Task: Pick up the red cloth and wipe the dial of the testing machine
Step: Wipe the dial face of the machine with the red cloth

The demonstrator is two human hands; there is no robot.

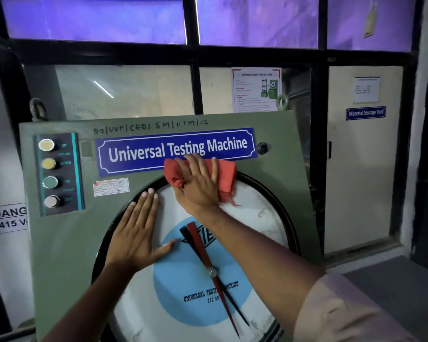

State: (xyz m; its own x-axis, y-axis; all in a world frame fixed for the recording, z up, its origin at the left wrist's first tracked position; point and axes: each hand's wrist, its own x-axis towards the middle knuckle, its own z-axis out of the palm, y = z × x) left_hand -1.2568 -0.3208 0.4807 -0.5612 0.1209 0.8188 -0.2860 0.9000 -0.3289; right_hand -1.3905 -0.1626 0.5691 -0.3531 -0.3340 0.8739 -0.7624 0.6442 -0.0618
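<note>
The red cloth is pressed flat against the top of the big round dial of the green testing machine. My right hand lies spread over the cloth and holds it to the glass, at the dial's upper rim just under the blue "Universal Testing Machine" nameplate. My left hand rests flat with fingers apart on the dial's left side, across the black rim, holding nothing. A red pointer and a black pointer cross the dial's blue centre.
A panel of several push buttons marked UP, DOWN, ON, OFF sits on the machine's left. A danger 415 V sign is at the far left. Behind stand a black-framed window, a poster and a door with a "Material Storage Yard" sign.
</note>
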